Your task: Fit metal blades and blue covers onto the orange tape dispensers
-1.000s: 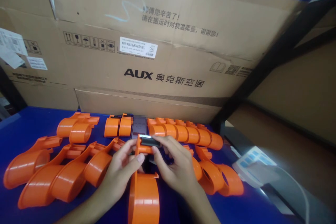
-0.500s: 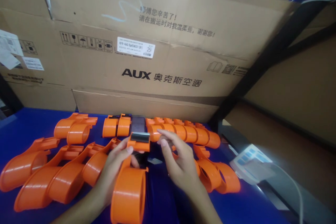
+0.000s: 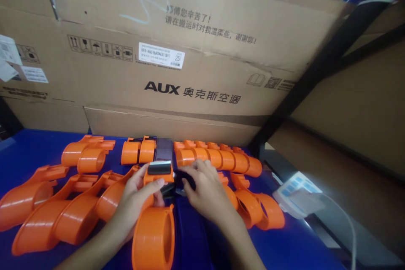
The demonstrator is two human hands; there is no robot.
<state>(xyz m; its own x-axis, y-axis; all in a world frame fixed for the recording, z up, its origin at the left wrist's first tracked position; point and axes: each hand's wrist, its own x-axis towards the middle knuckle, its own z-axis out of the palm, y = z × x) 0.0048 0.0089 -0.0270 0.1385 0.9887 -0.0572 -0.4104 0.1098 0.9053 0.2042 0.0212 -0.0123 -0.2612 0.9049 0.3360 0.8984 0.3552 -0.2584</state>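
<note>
My left hand [image 3: 141, 194] is closed around an orange tape dispenser [image 3: 153, 236], gripping it below its head. On that head are a black roller and a pale toothed blade strip; the wide ring hangs down towards me. Just right of the head is my right hand [image 3: 204, 190], its fingers bent and pointing inward over a dark patch. Whatever is between those fingertips, if anything, I cannot make out. Behind the held dispenser stands a dark box [image 3: 164, 148]. More orange dispenser bodies [image 3: 79, 219] lie close to my left forearm.
A row of orange dispenser bodies [image 3: 227, 160] stands at the back right, with others [image 3: 270, 211] nearer. They rest on a blue surface [image 3: 303, 249]. A white device with a cable [image 3: 297, 194] sits at the right edge. A large cardboard panel [image 3: 110, 71] closes off the back.
My right hand has moved slightly left and its fingers have curled inward from a looser, open pose. The held dispenser's head has shifted slightly left.
</note>
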